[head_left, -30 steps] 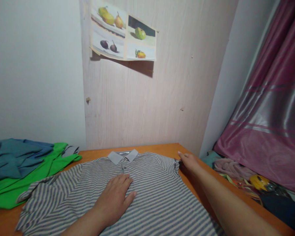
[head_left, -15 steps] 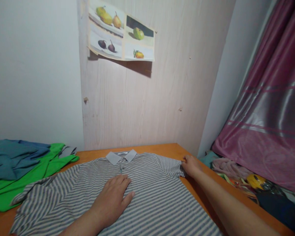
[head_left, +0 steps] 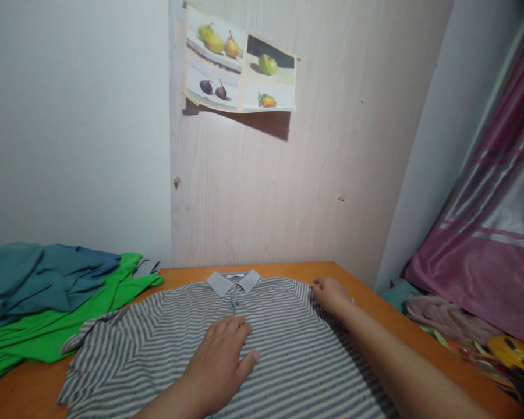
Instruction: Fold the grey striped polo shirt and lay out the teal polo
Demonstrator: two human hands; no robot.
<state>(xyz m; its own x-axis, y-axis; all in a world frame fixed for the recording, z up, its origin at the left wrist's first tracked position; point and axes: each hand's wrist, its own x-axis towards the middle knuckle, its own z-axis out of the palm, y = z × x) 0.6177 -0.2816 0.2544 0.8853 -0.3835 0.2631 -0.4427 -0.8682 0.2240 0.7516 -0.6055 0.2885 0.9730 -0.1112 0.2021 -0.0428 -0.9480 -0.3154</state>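
Observation:
A grey-and-white striped polo shirt (head_left: 283,349) lies spread front up, its plain grey collar (head_left: 219,284) pointing toward the wall. Flat on the chest, just below the buttoned placket, rests my left hand (head_left: 222,361), fingers together and thumb apart. My right hand (head_left: 333,295) is closed on the shirt's right-side sleeve (head_left: 304,293) near the shoulder; the sleeve's end is hidden behind the hand and forearm. The opposite sleeve (head_left: 113,337) lies out to the left, somewhat rumpled.
An orange table (head_left: 310,270) bears the shirt. Green cloth (head_left: 70,331) and teal clothing (head_left: 39,279) are heaped at left. Beyond the right edge lie a pinkish cloth (head_left: 449,317), a yellow item (head_left: 509,351) and a pink curtain (head_left: 493,273). Fruit pictures (head_left: 240,64) hang on the wall.
My right hand has brought the sleeve inward, leftward toward the shirt's body. The left hand stays flat on the chest. The whole view has shifted, so the scene sits farther right.

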